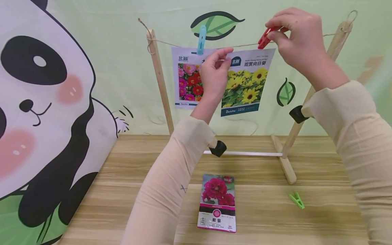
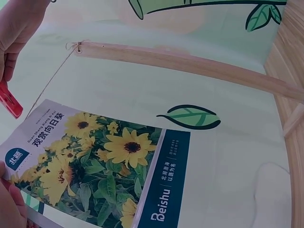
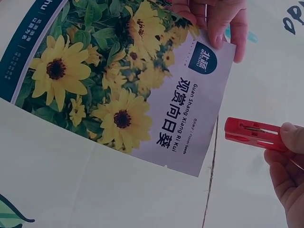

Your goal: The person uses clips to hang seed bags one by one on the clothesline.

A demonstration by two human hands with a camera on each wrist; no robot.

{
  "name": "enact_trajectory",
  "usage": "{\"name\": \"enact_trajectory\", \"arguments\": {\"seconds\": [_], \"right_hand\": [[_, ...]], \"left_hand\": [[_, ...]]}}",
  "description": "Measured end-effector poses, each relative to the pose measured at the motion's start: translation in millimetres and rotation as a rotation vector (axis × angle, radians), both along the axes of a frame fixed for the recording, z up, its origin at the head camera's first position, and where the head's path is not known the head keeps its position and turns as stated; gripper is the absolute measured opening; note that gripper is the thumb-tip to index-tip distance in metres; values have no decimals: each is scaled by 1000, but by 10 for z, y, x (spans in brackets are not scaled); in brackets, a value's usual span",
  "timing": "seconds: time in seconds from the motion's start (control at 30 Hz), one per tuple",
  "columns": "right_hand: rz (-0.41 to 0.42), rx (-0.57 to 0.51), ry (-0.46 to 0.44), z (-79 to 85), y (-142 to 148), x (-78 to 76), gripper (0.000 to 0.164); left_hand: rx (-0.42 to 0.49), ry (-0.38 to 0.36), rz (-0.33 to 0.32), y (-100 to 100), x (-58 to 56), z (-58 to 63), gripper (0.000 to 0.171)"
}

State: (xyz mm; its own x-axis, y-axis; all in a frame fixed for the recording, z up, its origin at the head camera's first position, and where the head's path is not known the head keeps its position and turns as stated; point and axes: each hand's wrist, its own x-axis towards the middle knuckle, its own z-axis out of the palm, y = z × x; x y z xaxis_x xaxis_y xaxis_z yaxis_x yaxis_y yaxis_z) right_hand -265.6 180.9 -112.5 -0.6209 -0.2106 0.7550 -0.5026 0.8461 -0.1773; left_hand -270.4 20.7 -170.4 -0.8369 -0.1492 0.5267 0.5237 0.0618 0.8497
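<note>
My left hand (image 1: 215,69) pinches the upper left corner of a seed packet with yellow flowers (image 1: 245,85), its top edge close to the twine (image 1: 245,45). In my right hand (image 1: 301,41) is a red clothespin (image 1: 267,36), pinched between thumb and fingers. The right wrist view shows the clothespin (image 3: 251,132) apart from the packet (image 3: 118,80), beside the twine. A second seed packet with pink and red flowers (image 1: 186,81) hangs to the left under a blue clothespin (image 1: 201,40), partly covered by my left hand.
Two wooden posts (image 1: 160,81) hold the twine, with a white rod (image 1: 251,154) low between them. On the wooden table (image 1: 147,211) lie a hollyhock seed packet (image 1: 216,204) and a green clothespin (image 1: 296,200). A panda-printed backdrop (image 1: 128,68) stands behind.
</note>
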Motion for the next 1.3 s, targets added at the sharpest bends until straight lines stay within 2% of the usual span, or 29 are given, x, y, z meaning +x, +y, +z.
{"name": "enact_trajectory", "arguments": {"seconds": [0.5,0.83,1.3], "right_hand": [[-12,5,-28,49,-49,-37,27],[5,11,11,84,-56,-98,27],[-17,17,-61,121,-90,-124,29]], "left_hand": [[15,6,16,21,-19,5,21],[21,9,25,33,-2,29,21],[16,8,56,51,-9,33,22]]}}
